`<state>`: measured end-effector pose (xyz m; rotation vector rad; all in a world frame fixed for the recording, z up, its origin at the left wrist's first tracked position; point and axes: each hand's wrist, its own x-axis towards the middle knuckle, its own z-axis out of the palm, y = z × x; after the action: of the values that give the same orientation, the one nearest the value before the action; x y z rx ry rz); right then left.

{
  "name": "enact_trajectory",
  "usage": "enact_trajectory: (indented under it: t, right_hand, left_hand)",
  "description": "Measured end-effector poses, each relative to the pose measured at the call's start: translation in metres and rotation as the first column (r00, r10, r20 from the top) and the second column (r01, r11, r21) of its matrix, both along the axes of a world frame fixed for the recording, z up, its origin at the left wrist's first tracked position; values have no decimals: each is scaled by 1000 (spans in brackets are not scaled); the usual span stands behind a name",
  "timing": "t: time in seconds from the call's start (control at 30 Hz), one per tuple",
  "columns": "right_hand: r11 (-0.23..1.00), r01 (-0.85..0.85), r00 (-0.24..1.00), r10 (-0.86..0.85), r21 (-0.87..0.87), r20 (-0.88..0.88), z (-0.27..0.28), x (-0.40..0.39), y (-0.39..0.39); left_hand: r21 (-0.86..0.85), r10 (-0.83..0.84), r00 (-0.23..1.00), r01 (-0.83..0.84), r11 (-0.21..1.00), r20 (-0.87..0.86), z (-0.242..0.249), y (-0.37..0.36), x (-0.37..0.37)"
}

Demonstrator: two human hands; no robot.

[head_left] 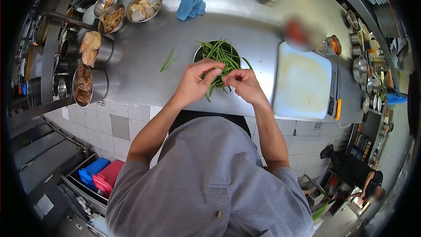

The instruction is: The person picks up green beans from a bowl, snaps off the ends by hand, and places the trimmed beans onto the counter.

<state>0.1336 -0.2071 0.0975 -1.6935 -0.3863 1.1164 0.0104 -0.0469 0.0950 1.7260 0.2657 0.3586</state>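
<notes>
Both hands meet over the metal bowl point(198, 55) heaped with green beans point(213, 52), on the near part of the metal surface point(144, 61). The left hand point(197, 79) is partly closed, thumb and forefinger pinched together just above the beans; the right hand point(244, 84) is curled, its thumb and fingertips brought together beside the left. Something thin and green seems to sit between them, too small to tell clearly. The heap lies beyond and beneath the fingertips, some beans spilling over the rim. A few loose beans point(167, 60) lie to the left, and a white cutting board point(303, 81) to the right.
</notes>
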Motion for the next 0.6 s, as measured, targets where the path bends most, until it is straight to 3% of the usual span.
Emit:
enact_trajectory:
  t: [0.1,0.2,0.27,0.33,0.47,0.6]
  right_hand:
    - [999,-47,997,48,-16,65,-21,-2,-2]
    - [1000,10,972,-12,13,235,-33,-5,-4]
    - [988,115,955,-138,102,261,-47,3,-8]
    - [963,220,920,-258,154,297,-55,17,-17]
    - [948,316,843,-272,-19,465,-80,44,-50]
    - [920,372,807,-253,-127,533,-110,57,-75]
  left_hand:
    - [164,-70,995,57,985,74,14,-8,0]
    - [245,-82,992,56,968,100,14,-14,-1]
    - [252,-39,993,10,968,108,11,-14,-3]
    - [190,58,998,-59,980,11,9,-6,-6]
    - [51,227,964,-222,974,-136,-13,27,-16]
    - [297,328,901,-243,923,-284,-51,72,-31]
